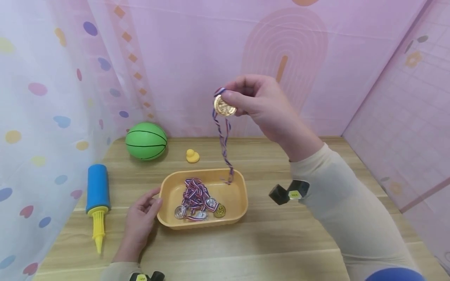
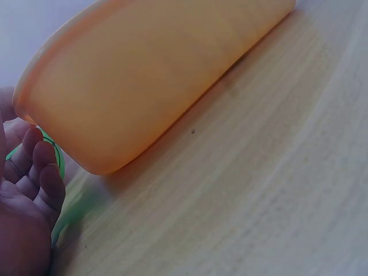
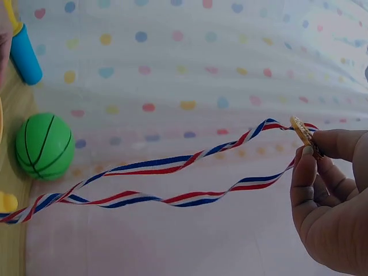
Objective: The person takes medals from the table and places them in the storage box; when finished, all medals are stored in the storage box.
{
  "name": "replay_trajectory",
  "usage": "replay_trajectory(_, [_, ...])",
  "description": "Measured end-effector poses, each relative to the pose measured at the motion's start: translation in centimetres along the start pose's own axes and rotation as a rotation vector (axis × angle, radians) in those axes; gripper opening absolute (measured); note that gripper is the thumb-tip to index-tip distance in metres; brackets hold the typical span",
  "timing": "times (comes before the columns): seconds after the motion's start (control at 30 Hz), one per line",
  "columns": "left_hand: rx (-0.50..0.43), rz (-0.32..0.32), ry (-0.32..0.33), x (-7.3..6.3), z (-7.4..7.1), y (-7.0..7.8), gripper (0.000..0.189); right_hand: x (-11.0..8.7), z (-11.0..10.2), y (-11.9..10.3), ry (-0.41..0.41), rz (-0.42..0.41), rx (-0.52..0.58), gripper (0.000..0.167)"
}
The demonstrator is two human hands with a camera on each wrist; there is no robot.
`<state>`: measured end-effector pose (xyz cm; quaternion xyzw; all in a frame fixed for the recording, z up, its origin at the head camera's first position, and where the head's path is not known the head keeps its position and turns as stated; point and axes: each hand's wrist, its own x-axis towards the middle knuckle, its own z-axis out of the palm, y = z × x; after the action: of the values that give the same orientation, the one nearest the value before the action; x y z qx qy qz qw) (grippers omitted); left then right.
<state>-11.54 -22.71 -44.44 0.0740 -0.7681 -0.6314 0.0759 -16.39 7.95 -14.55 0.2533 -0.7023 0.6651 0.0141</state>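
Observation:
My right hand pinches a gold medal between thumb and fingers, raised above the far side of a yellow-orange plastic tray. From the medal, its red, white and blue ribbon hangs twisted, the lower end overlapping the tray in the head view. Inside the tray lie a heap of striped ribbons, silver medals and another gold medal. At the tray's left end my left hand holds the rim, with several fingers curled beside the outer wall.
A green ball with black lines sits at the back left, and a small yellow rubber duck stands behind the tray. The blue and yellow hand pump lies at the left. Patterned curtains enclose the wooden table.

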Motion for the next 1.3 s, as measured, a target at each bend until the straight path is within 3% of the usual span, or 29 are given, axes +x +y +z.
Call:
replay_trajectory(0.23, [-0.03, -0.011, -0.005, -0.1, 0.1, 0.0, 0.043, 1.9, 3.8, 0.7, -0.083, -0.011, -0.027, 0.01])
replay_trajectory(0.4, [-0.035, -0.021, -0.007, -0.3, 0.5, -0.2, 0.044, 2.2, 5.4, 3.3, -0.121, 0.05, -0.049, 0.011])
replay_trajectory(0.7, [-0.034, -0.017, 0.004, -0.2, 0.6, 0.0, 0.042, -1.3, 3.5, 13.1, -0.145, 0.285, -0.292, 0.011])
replay_trajectory(0.87, [0.004, -0.032, -0.002, -0.4, 0.3, 0.0, 0.043, -3.6, 2.8, 17.3, -0.144, 0.323, -0.367, 0.009])
replay_trajectory(1.2, [-0.015, -0.015, 0.017, -0.2, 0.2, -0.2, 0.041, -6.1, 2.6, 21.0, -0.16, 0.358, -0.382, 0.004])
replay_trajectory(1.3, [-0.006, -0.015, 0.014, -0.2, 0.1, -0.1, 0.042, -6.3, 2.9, 21.6, -0.19, 0.339, -0.466, 0.003])
